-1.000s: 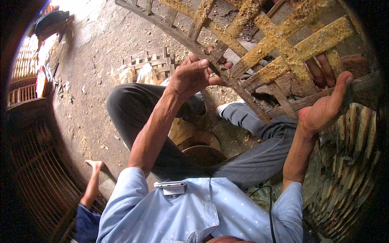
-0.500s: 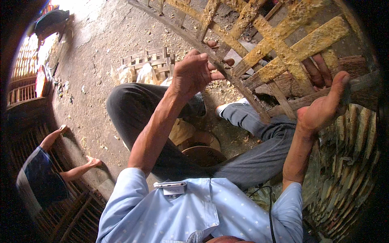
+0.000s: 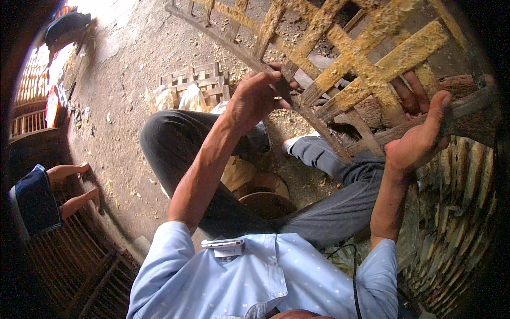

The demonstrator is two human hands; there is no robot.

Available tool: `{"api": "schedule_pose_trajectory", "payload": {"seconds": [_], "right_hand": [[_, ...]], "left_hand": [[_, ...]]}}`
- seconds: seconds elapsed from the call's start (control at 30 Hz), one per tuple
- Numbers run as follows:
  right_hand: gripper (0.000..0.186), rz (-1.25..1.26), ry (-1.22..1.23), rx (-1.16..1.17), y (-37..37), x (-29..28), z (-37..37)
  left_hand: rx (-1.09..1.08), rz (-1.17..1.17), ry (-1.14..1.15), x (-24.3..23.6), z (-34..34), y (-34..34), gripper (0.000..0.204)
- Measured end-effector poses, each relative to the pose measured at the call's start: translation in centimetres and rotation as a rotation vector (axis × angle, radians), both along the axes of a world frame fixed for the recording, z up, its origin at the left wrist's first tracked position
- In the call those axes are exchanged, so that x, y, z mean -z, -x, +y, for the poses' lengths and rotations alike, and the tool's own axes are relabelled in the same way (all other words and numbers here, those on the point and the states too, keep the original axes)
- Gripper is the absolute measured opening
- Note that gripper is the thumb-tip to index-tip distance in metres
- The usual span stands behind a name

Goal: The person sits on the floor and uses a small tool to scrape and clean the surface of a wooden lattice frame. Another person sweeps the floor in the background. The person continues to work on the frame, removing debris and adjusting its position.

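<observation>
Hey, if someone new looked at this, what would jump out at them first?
Probably the big wooden lattice at the upper right, its slats crusted yellow, with the left hand gripping its left edge and the right hand its lower edge. Next, likely the pale blue shirt at the bottom and another person in dark blue at the far left.

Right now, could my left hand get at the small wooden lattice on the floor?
Probably not: your left hand holds the larger yellow-crusted lattice. Plastic bags also partly cover the near side of the small lattice, though its top looks uncovered.
</observation>
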State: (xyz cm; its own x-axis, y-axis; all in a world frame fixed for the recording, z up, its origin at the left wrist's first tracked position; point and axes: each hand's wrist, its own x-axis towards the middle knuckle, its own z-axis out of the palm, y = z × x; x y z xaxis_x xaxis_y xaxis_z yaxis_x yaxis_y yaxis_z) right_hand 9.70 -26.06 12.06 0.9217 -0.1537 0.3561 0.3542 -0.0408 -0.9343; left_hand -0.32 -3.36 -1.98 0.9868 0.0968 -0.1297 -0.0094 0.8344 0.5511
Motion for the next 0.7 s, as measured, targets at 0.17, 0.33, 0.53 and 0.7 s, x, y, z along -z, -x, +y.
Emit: {"api": "schedule_pose_trajectory", "payload": {"seconds": [0.17, 0.33, 0.53, 0.7], "right_hand": [[0.053, -0.006, -0.046, -0.035, -0.1, 0.2, 0.0], [0.048, 0.152, -0.077, -0.174, 1.6, -0.8, 0.9], [0.055, 0.192, 0.024, -0.17, 1.4, -0.5, 0.8], [0.047, 0.187, -0.08, -0.151, 1.7, -1.0, 1.0]], "left_hand": [[0.004, 0.144, -0.273, -2.5, -1.5, -0.4, 0.038], [-0.045, 0.156, -0.394, -2.5, -3.0, -0.3, 0.035], [-0.053, 0.144, -0.018, -0.1, -3.3, -0.3, 0.028], [-0.014, 0.301, -0.466, -2.7, -3.6, -0.2, 0.032]]}}
